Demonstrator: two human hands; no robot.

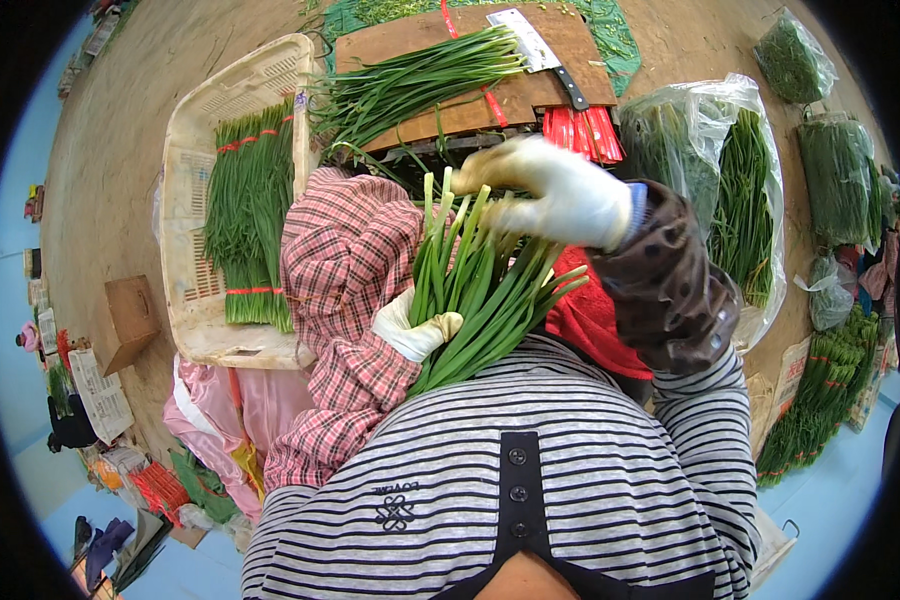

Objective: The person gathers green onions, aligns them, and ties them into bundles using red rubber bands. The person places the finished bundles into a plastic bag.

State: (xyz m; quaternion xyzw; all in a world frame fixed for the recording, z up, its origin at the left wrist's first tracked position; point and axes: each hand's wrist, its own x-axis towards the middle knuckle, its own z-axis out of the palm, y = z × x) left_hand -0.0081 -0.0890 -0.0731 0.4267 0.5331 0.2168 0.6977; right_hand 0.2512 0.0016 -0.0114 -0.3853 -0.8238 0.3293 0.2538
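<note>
My left hand (pixel 418 330), in a white glove under a plaid sleeve, is closed around a loose bundle of garlic chives (pixel 480 307) held against my front, pale cut ends up. Just above those ends is my right hand (pixel 562 191), in a blurred white glove; its fingers are spread and whether they touch a stalk is unclear. Beyond, a wooden board (pixel 390 45) bears a pile of green chives (pixel 427 79) and a cleaver (pixel 540 56) with a black handle. Red strips (pixel 581 133) lie at the board's near right edge.
At left, a white plastic crate (pixel 176 225) holds chive bundles tied with red bands. A clear plastic bag (pixel 690 150) of chives stands at right, with more bags and tied bundles (pixel 825 397) farther out. A cardboard box (pixel 131 319) sits on the floor at left.
</note>
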